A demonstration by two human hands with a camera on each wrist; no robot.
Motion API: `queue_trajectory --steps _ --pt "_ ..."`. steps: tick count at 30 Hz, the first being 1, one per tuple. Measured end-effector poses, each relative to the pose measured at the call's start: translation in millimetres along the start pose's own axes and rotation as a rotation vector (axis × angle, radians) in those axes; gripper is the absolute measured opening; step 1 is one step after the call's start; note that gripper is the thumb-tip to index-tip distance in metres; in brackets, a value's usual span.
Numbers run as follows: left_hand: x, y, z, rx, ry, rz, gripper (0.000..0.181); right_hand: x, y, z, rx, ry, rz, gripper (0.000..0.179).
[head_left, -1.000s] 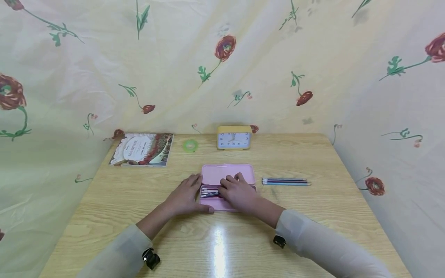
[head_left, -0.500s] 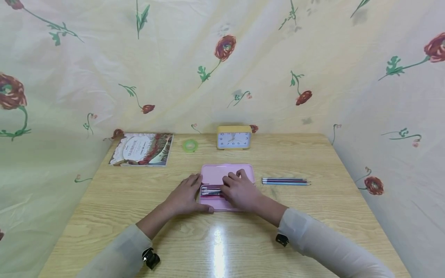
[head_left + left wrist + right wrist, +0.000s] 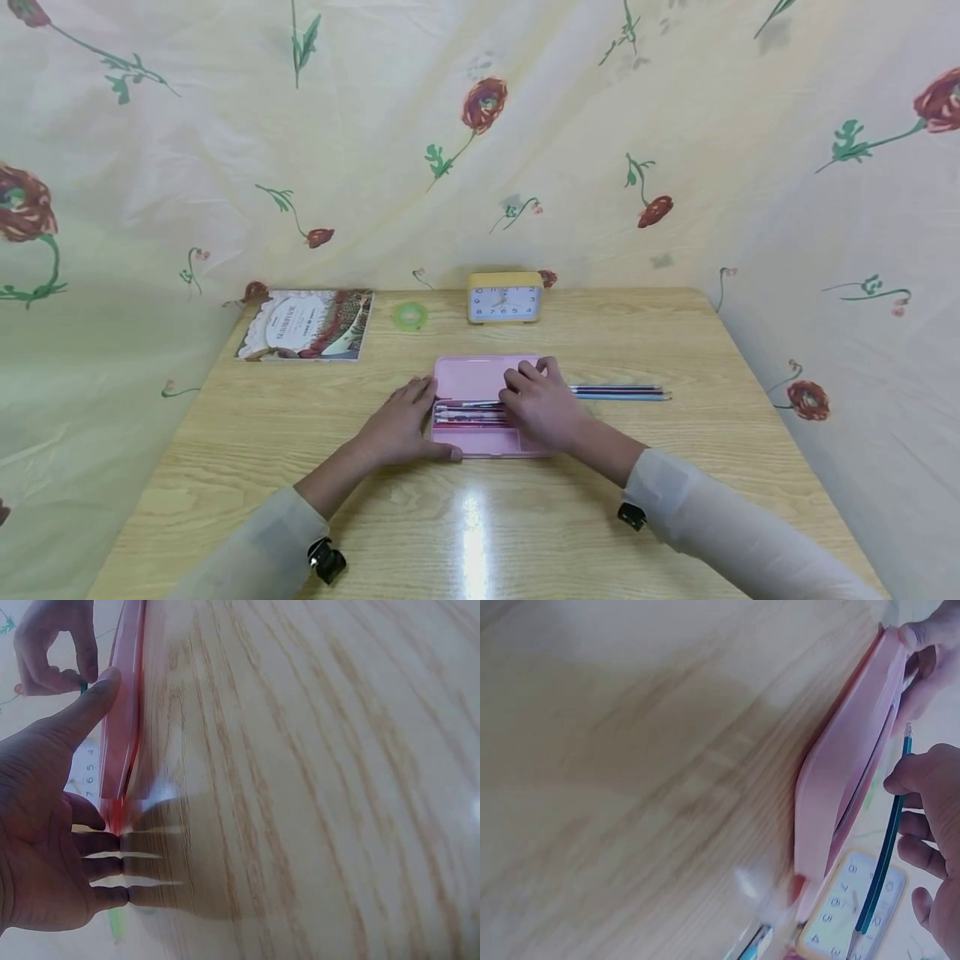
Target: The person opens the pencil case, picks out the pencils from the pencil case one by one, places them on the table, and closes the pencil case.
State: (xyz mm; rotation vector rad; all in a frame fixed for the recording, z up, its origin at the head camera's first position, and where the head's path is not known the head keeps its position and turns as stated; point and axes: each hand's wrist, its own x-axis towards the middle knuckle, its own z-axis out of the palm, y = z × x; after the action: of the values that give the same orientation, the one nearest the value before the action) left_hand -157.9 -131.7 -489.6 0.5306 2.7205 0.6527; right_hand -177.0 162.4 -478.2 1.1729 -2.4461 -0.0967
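Note:
A pink pencil case [image 3: 480, 442] lies with its lid [image 3: 471, 377] folded back, and several pencils [image 3: 468, 416] are in its rear compartment. My left hand [image 3: 403, 423] rests at the case's left end, fingers straight, with the thumb along the front edge. In the left wrist view the thumb touches the case [image 3: 122, 742] while the fingertips meet the table. Over the case's right part, my right hand [image 3: 542, 407] pinches a dark green pencil [image 3: 889, 832] between thumb and fingers. The right wrist view shows this pencil raised above the case; the head view mostly hides it.
Several more pencils [image 3: 622, 392] lie side by side just right of the case. Behind it stand a yellow clock [image 3: 505, 298] and a roll of green tape [image 3: 410, 316]. A magazine [image 3: 307, 325] lies at the back left. Flowered cloth [image 3: 360, 125] surrounds the table.
My right hand has moved rightward across the case, uncovering more of the pencils and the front compartment's divider. My left hand keeps its place.

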Motion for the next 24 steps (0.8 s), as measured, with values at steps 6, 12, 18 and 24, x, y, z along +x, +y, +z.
queue_trajectory --steps 6,12,18,24 --pt "-0.1 -0.4 1.0 -0.001 0.001 0.004 0.136 -14.4 14 -1 -0.012 0.002 0.024 0.015" --pt "0.7 -1.5 1.9 0.012 -0.008 0.001 0.137 -31.9 28 -3 -0.038 -0.007 0.043 0.014" --pt "1.5 -2.0 3.2 0.008 -0.003 -0.002 0.138 -54.8 45 -3 -0.050 -0.005 0.082 0.017" --pt "1.8 -2.6 4.2 0.000 -0.006 -0.010 0.137 -82.6 66 1 -0.055 -0.022 0.132 0.019"
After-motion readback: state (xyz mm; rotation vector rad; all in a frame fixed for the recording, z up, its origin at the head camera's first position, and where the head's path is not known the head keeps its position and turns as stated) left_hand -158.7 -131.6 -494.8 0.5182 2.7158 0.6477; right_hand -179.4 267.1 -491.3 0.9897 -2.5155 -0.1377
